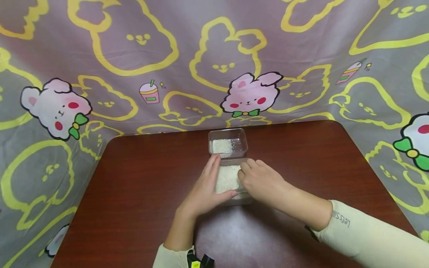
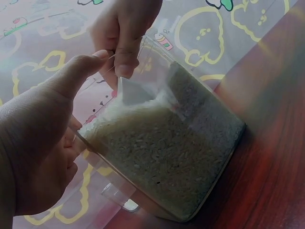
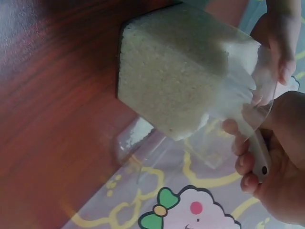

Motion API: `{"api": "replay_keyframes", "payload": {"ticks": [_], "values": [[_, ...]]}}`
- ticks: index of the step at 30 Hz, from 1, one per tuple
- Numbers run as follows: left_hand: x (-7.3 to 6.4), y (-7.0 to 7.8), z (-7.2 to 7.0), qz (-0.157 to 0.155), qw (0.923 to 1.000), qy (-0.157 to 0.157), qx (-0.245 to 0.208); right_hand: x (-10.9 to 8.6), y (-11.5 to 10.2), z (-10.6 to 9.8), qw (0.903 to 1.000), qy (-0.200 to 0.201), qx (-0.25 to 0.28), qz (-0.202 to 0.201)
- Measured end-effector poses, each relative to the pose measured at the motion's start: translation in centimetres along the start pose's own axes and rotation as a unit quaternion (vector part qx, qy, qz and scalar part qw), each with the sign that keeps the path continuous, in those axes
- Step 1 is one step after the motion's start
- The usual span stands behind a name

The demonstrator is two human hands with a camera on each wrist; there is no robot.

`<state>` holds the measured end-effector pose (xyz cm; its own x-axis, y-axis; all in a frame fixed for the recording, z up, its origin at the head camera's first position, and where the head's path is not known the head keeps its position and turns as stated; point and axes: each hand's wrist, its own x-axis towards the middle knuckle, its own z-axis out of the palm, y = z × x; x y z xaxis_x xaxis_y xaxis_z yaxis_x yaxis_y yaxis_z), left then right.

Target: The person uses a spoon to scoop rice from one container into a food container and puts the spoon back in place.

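A clear plastic box [image 1: 237, 202] of white rice [image 1: 227, 178] stands near the middle of the table. My left hand [image 1: 205, 188] holds it at the left side, fingers along the wall and thumb across the near edge. In my right hand [image 1: 263, 182] is the handle of a white scoop [image 3: 258, 145], gripped with curled fingers. The scoop's blade [image 2: 134, 93] dips into the top of the rice, inside the box. In the head view the right hand hides the scoop.
Just behind the rice box is a second clear box [image 1: 239, 140] with a smaller heap of rice [image 1: 222, 145] at its left. Both stand on a dark red-brown table [image 1: 151, 178]. A patterned cloth [image 1: 187, 48] hangs along the table's back and sides.
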<state>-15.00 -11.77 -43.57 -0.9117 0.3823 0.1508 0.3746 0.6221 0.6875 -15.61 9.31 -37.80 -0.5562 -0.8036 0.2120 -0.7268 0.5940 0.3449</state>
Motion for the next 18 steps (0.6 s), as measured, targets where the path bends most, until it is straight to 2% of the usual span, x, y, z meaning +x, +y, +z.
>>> {"api": "replay_keyframes", "payload": {"ticks": [6,18], "values": [[0.0,0.0,0.1,0.001,1.0000,0.002,0.000,-0.7,-0.1,0.4,0.9992,0.029,0.015,0.025],[0.0,0.0,0.2,0.004,1.0000,0.007,-0.001,-2.4,-0.1,1.0,0.9914,0.043,0.083,0.092]]}}
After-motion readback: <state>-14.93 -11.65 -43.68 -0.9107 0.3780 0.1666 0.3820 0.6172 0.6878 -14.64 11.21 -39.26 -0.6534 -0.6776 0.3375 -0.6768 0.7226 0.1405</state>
